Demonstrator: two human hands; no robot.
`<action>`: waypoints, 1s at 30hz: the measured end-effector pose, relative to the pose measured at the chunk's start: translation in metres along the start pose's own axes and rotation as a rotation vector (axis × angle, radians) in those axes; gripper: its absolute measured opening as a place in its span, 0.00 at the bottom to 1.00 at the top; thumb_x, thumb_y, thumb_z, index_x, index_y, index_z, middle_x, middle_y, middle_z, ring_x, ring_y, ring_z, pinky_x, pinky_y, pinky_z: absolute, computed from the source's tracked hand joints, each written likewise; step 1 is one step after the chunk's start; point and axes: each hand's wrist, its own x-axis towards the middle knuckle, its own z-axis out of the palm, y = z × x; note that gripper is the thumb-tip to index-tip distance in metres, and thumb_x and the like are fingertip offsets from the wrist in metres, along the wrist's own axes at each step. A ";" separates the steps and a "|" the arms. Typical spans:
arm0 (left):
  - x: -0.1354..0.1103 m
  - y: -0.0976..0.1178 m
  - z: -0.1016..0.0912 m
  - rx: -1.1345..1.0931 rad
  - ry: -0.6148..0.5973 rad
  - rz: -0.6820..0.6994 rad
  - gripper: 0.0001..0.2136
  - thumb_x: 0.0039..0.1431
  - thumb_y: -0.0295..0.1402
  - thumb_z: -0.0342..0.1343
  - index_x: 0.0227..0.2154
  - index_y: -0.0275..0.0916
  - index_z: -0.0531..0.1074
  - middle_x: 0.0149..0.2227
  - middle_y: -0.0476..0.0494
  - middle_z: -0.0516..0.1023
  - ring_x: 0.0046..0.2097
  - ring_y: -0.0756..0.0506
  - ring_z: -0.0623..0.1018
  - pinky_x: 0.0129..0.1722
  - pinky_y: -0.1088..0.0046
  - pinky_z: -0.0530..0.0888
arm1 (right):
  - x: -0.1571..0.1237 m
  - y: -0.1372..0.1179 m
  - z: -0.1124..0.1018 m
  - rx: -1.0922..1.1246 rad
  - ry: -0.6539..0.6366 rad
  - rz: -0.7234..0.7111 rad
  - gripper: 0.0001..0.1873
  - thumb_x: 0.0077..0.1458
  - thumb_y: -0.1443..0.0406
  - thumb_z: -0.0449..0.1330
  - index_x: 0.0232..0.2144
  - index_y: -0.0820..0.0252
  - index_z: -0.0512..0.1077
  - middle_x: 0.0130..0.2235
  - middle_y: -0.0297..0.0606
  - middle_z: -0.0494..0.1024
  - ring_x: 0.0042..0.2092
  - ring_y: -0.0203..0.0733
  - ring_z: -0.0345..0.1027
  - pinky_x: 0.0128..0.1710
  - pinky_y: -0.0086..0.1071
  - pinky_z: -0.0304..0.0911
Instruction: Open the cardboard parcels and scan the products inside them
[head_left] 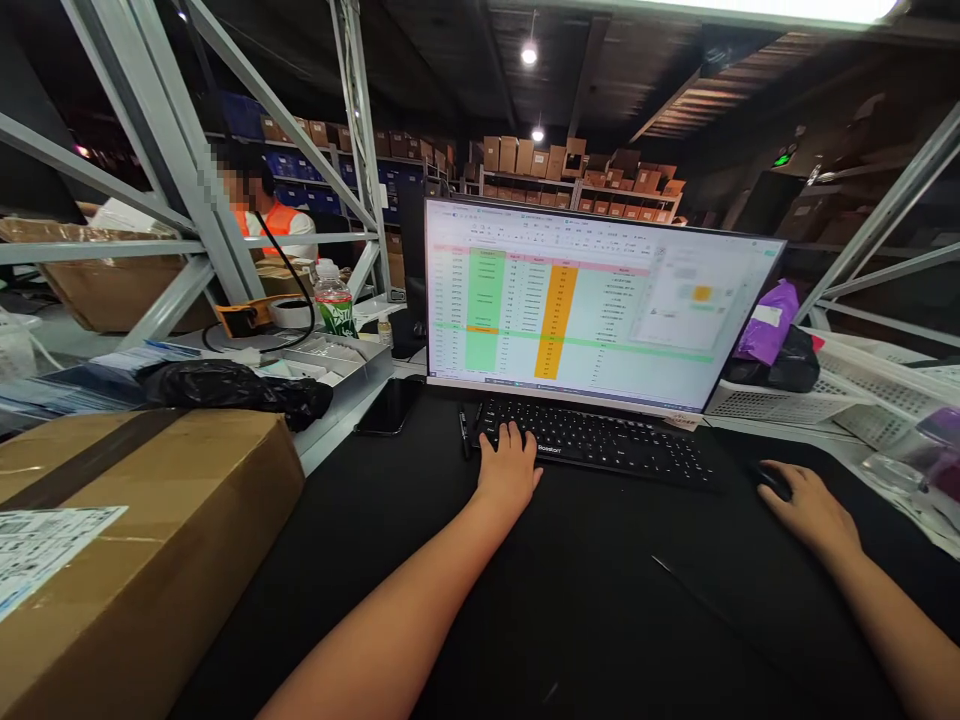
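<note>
My left hand (508, 468) rests on the left end of a black keyboard (607, 445), fingers spread flat over the keys. My right hand (806, 505) lies cupped over a black mouse (772, 480) on the black desk (585, 600). Behind the keyboard stands a monitor (592, 305) showing a spreadsheet with green and orange columns.
A taped cardboard box (135, 550) with a label sits at the left front. Beside it lie a black bag (232, 385), a phone (388, 405), a green-label bottle (334, 300) and a tray. White baskets (862, 385) and a purple parcel (769, 325) stand right. A person in an orange vest (277, 220) sits behind grey racking.
</note>
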 end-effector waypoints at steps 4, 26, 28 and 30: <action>0.001 0.000 0.000 0.004 0.011 0.001 0.28 0.69 0.42 0.48 0.67 0.33 0.57 0.69 0.23 0.56 0.69 0.29 0.58 0.63 0.38 0.62 | -0.001 -0.005 -0.004 0.030 -0.019 0.001 0.29 0.57 0.52 0.51 0.57 0.56 0.69 0.56 0.45 0.70 0.56 0.53 0.68 0.55 0.43 0.65; 0.003 -0.002 0.005 0.065 0.048 0.012 0.26 0.69 0.38 0.47 0.66 0.32 0.59 0.69 0.21 0.56 0.68 0.29 0.61 0.62 0.38 0.62 | 0.007 -0.014 -0.004 0.064 0.064 0.063 0.26 0.54 0.62 0.59 0.56 0.60 0.70 0.56 0.46 0.72 0.55 0.51 0.69 0.56 0.40 0.64; 0.004 -0.002 0.004 0.070 0.049 0.012 0.26 0.70 0.38 0.47 0.66 0.32 0.59 0.68 0.21 0.56 0.68 0.29 0.61 0.62 0.38 0.62 | 0.007 -0.013 -0.002 0.071 0.072 0.061 0.25 0.54 0.62 0.59 0.55 0.60 0.70 0.55 0.46 0.73 0.55 0.51 0.70 0.56 0.41 0.64; 0.004 -0.002 0.004 0.074 0.048 0.013 0.26 0.70 0.38 0.47 0.66 0.32 0.59 0.68 0.21 0.57 0.68 0.29 0.61 0.61 0.38 0.63 | 0.007 -0.013 -0.001 0.078 0.078 0.060 0.25 0.54 0.62 0.59 0.54 0.59 0.70 0.55 0.45 0.73 0.54 0.51 0.70 0.55 0.41 0.64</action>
